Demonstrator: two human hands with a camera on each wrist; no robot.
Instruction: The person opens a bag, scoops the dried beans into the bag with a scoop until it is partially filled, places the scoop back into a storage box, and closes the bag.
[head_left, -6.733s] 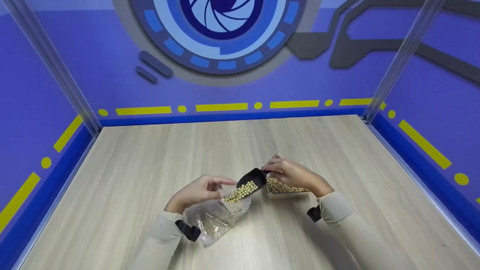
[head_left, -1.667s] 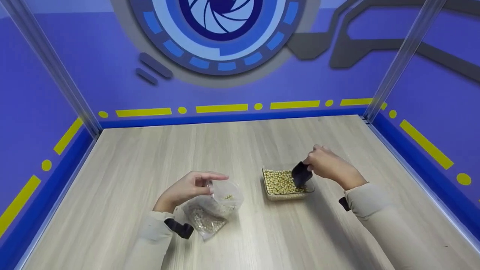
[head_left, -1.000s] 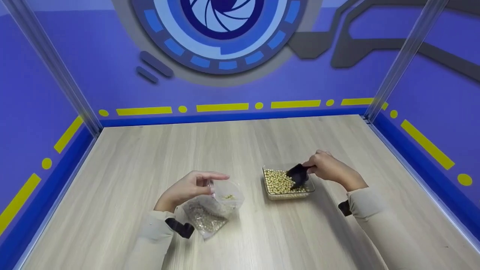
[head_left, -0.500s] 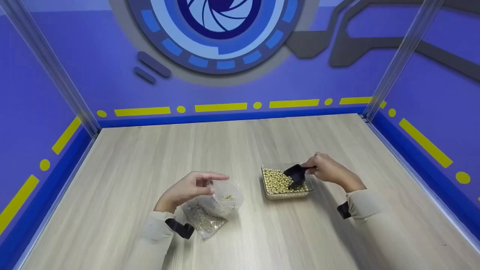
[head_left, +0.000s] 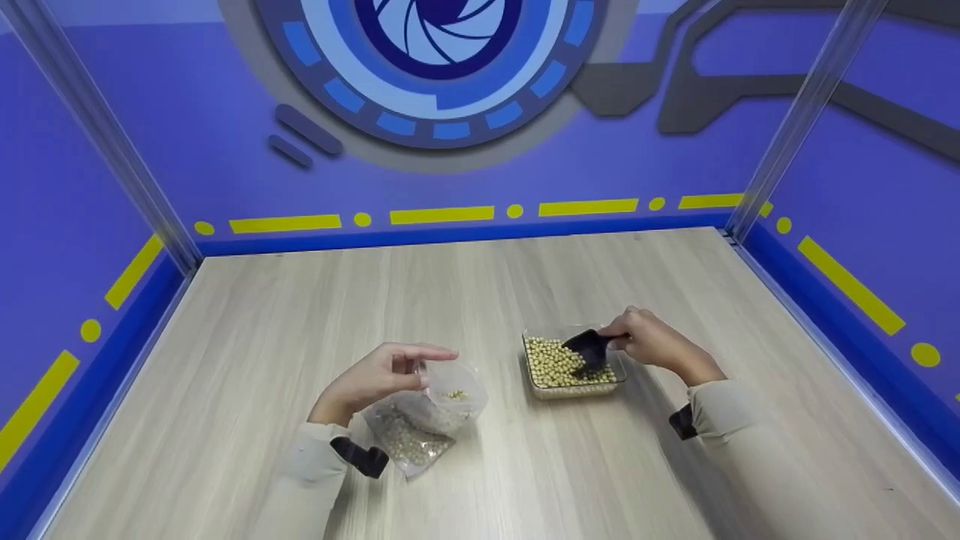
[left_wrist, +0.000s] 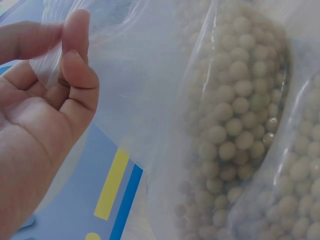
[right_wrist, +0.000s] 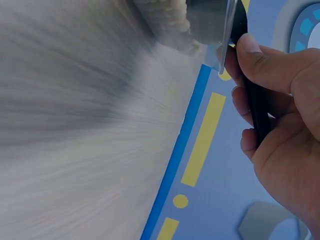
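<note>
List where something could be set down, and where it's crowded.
Bare: the table toward the back wall, beyond the left hand and container; also the gap between bag and container. Crowded: the bag, gripped by that hand; the container, where the right hand holds the scoop.

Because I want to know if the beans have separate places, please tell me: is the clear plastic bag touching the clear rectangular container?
Apart. The head view shows bare tabletop between the clear plastic bag and the clear rectangular container.

Black scoop (head_left: 586,351), yellowish beans (head_left: 549,361), yellow-dashed blue wall (head_left: 480,184)
</note>
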